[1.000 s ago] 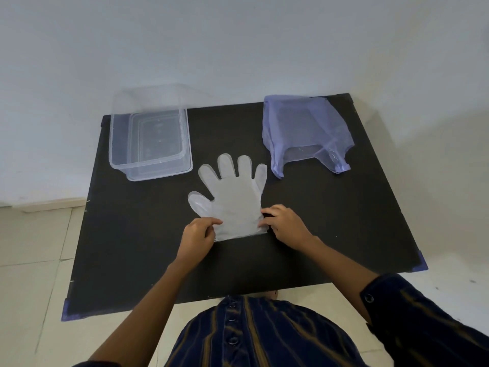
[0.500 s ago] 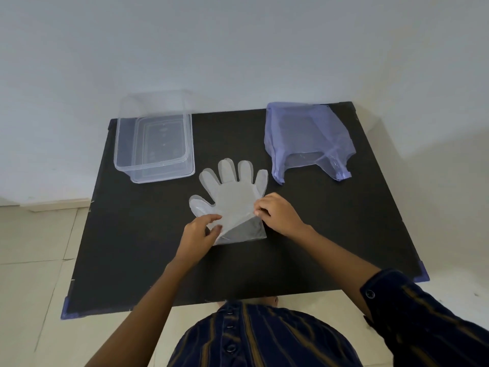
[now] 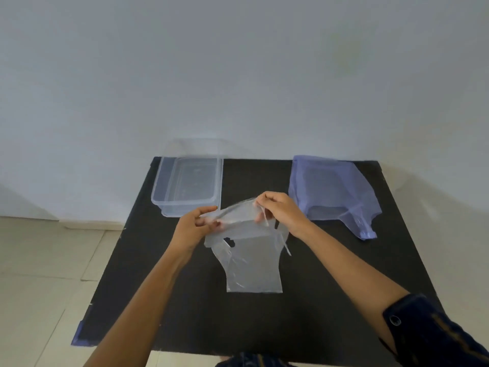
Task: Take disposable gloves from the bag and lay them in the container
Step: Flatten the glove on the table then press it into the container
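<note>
Clear glove (image 3: 251, 263) hangs over the table (image 3: 330, 300), both hands' fingers (image 3: 260, 205) pinching its edge.

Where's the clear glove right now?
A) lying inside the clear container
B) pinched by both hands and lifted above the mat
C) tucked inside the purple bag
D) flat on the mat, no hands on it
B: the left hand and right hand both pinch the glove at its top edge and it hangs over the black mat, short of the container and apart from the bag.
</note>
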